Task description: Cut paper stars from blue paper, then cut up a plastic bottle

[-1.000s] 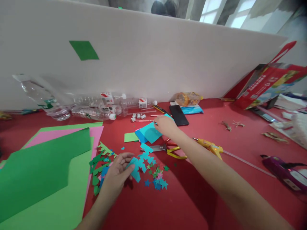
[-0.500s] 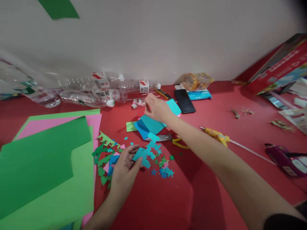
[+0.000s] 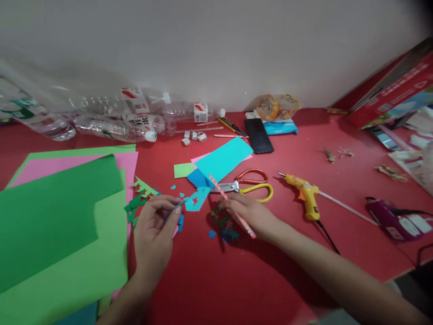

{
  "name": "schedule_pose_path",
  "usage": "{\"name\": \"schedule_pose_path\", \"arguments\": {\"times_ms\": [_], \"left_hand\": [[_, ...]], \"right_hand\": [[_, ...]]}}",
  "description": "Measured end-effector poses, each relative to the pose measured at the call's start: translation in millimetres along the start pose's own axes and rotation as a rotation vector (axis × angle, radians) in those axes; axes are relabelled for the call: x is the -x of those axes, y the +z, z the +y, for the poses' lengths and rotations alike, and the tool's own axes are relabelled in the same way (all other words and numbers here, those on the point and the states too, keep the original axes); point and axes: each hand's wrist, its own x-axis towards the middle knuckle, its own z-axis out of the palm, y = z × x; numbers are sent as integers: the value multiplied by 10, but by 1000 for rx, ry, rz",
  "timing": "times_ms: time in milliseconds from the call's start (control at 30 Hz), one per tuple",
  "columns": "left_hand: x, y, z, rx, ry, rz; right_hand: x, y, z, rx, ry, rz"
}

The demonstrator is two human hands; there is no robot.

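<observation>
Now your left hand (image 3: 154, 225) pinches the blue paper scrap (image 3: 196, 199) by one corner over the red table (image 3: 304, 253) while your right hand (image 3: 252, 214) curls shut round the pink pencil (image 3: 221, 192) (far end beside the scrap), so marking looks next: lay the scrap flat.

We pinch a cyan paper scrap (image 3: 198, 197) by its left end between the fingertips of our left hand (image 3: 154, 232). It is a small, ragged offcut with a star-shaped hole cut through it, red showing in the gap, and it sticks out to the right. Our right hand (image 3: 252, 215) grips a thin pink pencil (image 3: 221, 192), slanted, its far end pointing up and left, just beside the scrap's right edge.
</observation>
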Motion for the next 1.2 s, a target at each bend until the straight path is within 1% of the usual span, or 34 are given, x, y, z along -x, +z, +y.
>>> {"name": "schedule_pose_path", "arguments": {"times_ms": [67,133,233,300,400,433,500,567,633,700,733,767,800,833,867,933,1000,1067,1133,1200], "left_hand": [[-5,5,-13,18,-48,8],[-11,17,-32,19,-82,-3],[-28,41,-67,17,-111,-32],[-49,60,-84,17,-118,-54],[-87,83,-86,-1,-110,-72],[-98,86,-80,-17,-110,-70],[-113,84,-67,-60,-94,-55],[-112,78,-65,-148,-8,-33],[-91,85,-86,-312,163,-65],[-53,126,-127,-509,367,-192],[-29,162,-149,-595,462,-278],[-5,208,-166,-657,547,-358],[20,260,-174,-705,614,-415],[44,312,-172,-736,668,-446],[66,360,-158,-753,701,-461],[104,424,-105,-727,703,-470],[132,435,-47,-635,633,-505],[151,404,-27,-542,555,-559],[160,362,-62,-514,530,-606],[158,336,-137,-559,563,-640]], "right_hand": [[47,92,15,-33,-85,-50],[75,135,23,-64,-144,-122],[132,124,-2,-122,-146,-242],[194,96,-45,-212,-136,-268],[308,60,-103,-336,-116,-219],[342,47,-108,-356,-94,-181],[389,8,-93,-386,-26,-60],[385,-55,-66,-408,71,88],[322,-134,-55,-436,160,204],[213,-201,-72,-533,242,278],[152,-223,-84,-648,300,301],[94,-237,-94,-715,334,320],[43,-245,-96,-736,342,331],[2,-250,-89,-746,339,335],[-27,-256,-71,-735,326,335],[-53,-284,-11,-640,285,279],[-52,-332,62,-482,245,193],[-42,-376,128,-344,222,132],[-34,-384,174,-300,227,132],[-31,-344,206,-270,237,148]]}}
